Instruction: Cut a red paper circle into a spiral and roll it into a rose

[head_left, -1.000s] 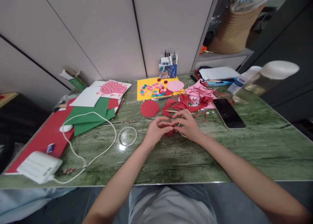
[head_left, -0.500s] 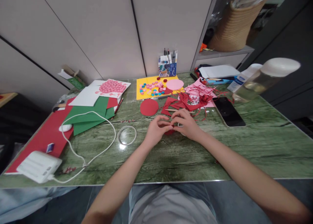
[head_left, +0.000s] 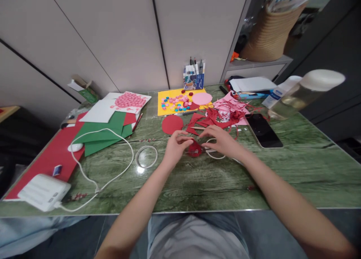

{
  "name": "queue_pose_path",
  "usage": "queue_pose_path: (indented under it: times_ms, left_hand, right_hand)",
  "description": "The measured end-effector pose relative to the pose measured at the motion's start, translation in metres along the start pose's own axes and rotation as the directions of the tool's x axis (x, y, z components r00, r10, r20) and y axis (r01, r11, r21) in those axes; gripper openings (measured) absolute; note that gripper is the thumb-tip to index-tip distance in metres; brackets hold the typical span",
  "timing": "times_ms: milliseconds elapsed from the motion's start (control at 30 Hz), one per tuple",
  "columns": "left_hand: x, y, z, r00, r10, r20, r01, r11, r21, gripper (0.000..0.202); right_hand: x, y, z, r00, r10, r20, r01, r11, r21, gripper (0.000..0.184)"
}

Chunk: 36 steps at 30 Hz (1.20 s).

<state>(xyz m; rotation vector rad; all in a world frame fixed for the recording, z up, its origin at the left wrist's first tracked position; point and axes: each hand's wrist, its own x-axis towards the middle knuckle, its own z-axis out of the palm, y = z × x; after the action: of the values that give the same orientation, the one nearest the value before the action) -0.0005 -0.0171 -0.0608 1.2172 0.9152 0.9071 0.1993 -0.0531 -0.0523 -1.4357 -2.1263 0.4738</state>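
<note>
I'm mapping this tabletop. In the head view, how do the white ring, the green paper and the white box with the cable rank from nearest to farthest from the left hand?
From the left hand:
1. White ring, just to its left.
2. Green paper, farther left, toward the back.
3. White box, far left, toward the front.

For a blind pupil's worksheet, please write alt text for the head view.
A left hand and right hand frame a small red piece over a green table; beyond lie a red disc, red and pink scraps, and a yellow sheet bearing colourful bits.
</note>
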Motion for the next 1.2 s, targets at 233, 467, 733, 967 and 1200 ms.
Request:
queue_pose_path:
  times_ms: [233,467,733,967,1200]
  left_hand:
    - [0.007,-0.001,-0.007,0.998,-0.028,-0.063,0.018,0.989,-0.145,0.036]
    - [0.010,0.006,-0.018,0.993,-0.035,-0.112,0.007,0.971,-0.238,0.040]
    - [0.012,0.025,-0.035,0.990,-0.073,-0.122,0.028,0.942,-0.335,0.044]
    - [0.003,0.037,-0.038,0.990,-0.129,0.050,0.138,0.916,-0.375,0.039]
    - [-0.007,0.032,-0.021,0.927,-0.220,0.303,0.330,0.862,-0.385,0.038]
  right_hand:
    - [-0.006,0.018,-0.015,0.952,0.111,0.286,-0.085,0.991,-0.104,0.013]
    - [-0.012,0.011,-0.032,0.913,0.173,0.370,-0.137,0.983,-0.123,0.015]
    - [-0.029,0.036,-0.062,0.852,0.264,0.452,-0.236,0.965,-0.118,0.014]
    - [-0.031,0.037,-0.058,0.818,0.369,0.442,-0.364,0.926,-0.100,0.019]
    - [-0.008,-0.012,-0.036,0.932,0.166,0.323,-0.286,0.884,0.370,0.032]
